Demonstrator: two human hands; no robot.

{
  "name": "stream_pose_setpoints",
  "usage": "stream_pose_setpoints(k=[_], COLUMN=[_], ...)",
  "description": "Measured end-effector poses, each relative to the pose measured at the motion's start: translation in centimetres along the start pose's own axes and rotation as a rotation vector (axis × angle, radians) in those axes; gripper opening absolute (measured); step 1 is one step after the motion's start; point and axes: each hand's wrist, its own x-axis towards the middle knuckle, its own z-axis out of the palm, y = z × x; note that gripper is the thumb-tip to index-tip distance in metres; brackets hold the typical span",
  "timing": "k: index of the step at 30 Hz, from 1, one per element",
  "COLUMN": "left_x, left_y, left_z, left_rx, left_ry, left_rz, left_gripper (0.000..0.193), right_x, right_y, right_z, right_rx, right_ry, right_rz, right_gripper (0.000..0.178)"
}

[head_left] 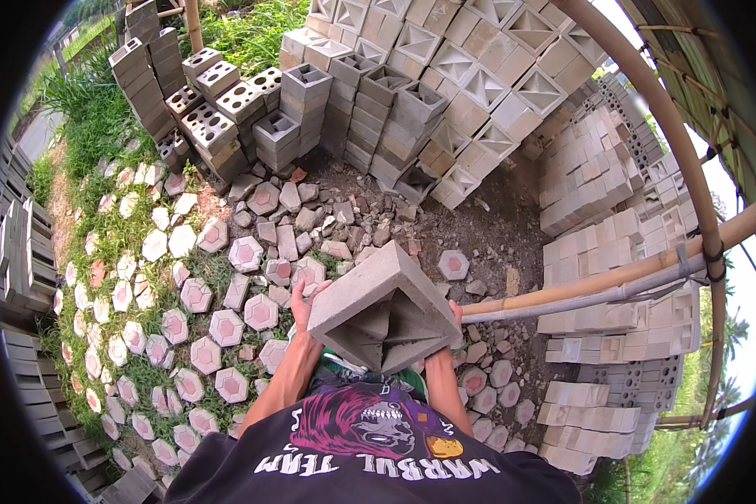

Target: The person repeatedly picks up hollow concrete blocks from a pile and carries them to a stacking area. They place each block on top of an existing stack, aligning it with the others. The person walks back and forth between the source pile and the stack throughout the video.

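Observation:
A grey concrete ventilation block is held up in front of my body, tilted so that its recessed, angled opening faces me. My left hand grips its left side, with the thumb and fingers showing along the edge. On the opposite side, my right hand is closed around the block's right edge, its fingers mostly hidden behind it. Beneath the block, broken concrete pieces and hexagonal pavers lie on the ground.
Patterned ventilation blocks form a tall stack ahead, beside columns of hollow blocks. More block stacks line the right. A bamboo pole juts in from the right. Hexagonal pavers spread across grass at left.

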Motion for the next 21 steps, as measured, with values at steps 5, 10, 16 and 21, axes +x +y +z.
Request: stream_pose_setpoints(k=[5,10,16,21], left_x=[4.3,8.2,14.3,22.3], left_y=[3.2,4.4,4.2,0.8], left_z=[4.5,6.0,8.3,11.1], left_rx=[0.007,-0.091,-0.172,-0.23], left_ry=[0.066,0.092,0.171,0.315], left_rz=[-0.121,-0.22,-0.228,-0.203], left_gripper=[0.069,0.065,0.049,0.039], right_x=[2.1,5.4,13.5,23.1], right_y=[-0.7,-1.6,-3.7,-8.1], right_z=[4.2,7.3,8.8,8.3], right_rx=[-0.032,-0.091,-0.179,-0.224], right_ry=[0.061,0.202,0.322,0.411], right_rz=[-0.094,-0.155,-0.084,0.018], right_gripper=[0.051,0.053,0.051,0.05])
